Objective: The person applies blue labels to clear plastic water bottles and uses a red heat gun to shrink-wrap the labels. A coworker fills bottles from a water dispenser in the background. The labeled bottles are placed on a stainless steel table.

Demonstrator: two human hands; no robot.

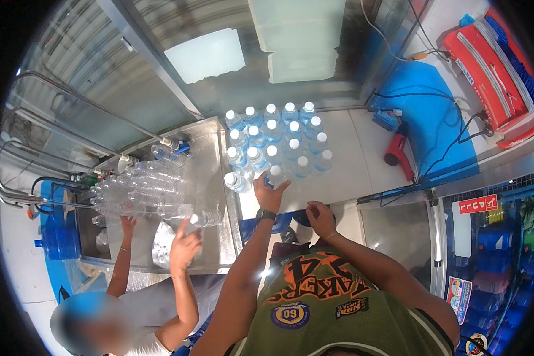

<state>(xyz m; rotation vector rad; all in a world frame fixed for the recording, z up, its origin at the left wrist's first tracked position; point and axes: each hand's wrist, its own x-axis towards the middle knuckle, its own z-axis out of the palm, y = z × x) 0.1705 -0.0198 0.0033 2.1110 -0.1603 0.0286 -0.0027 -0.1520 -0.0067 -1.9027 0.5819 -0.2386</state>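
Observation:
My left hand (268,194), with a dark watch at its wrist, has its fingers around the lower front of a clear plastic water bottle with a white cap (276,174). That bottle stands upright at the near edge of several rows of capped bottles (271,130) on the white tiled counter (345,178). To the right, my right hand (321,218) hangs at the counter's front edge with its fingers loosely curled, holding nothing that I can see.
At left a co-worker's hands (186,244) are over a steel sink (207,155) with several clear bottles lying in it (147,182). A red heat gun (398,153) lies on the counter's right, near black cables and a blue brush-like item (386,119). Glass panels rise behind.

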